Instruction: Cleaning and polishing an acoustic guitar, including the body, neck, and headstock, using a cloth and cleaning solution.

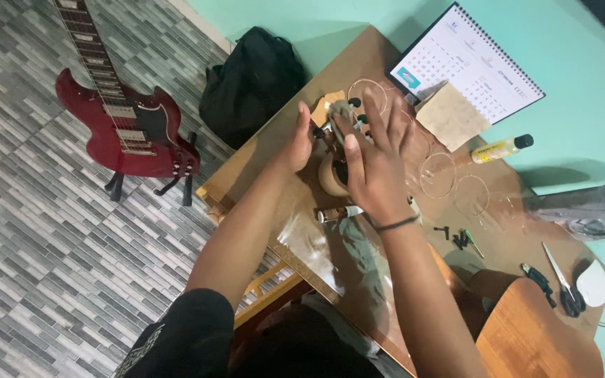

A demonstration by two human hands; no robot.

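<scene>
A grey tiled floor (29, 245) fills the left of the scene, and a red electric guitar (124, 122) stands on it on a black stand. To the right, a brown table (302, 210) runs from near to far against a green wall (568, 105). A black bag (250, 80) sits at the table's far left corner. An acoustic guitar lies along the table; its rounded body (533, 329) shows at the near right, and its headstock (337, 150) lies far under the hands. A desk calendar (467, 63) stands at the far edge, with a tan square sheet (451, 115) just in front of it. Coiled strings (449, 175) lie scattered right of the hands.

The right hand (372, 164) lies flat over the headstock, fingers spread and straight, pressing a grey-green cloth (341, 112) at the fingertips. The left hand (301, 140) stands on edge just left of the headstock, fingers together and straight, touching it without clasping. Black tuning pegs show between the two hands.

A yellow bottle (502, 148) lies far right. A small dark bottle (337, 213) lies near the right wrist. Scissors (561, 280) and small black pins (456, 236) lie nearer.
</scene>
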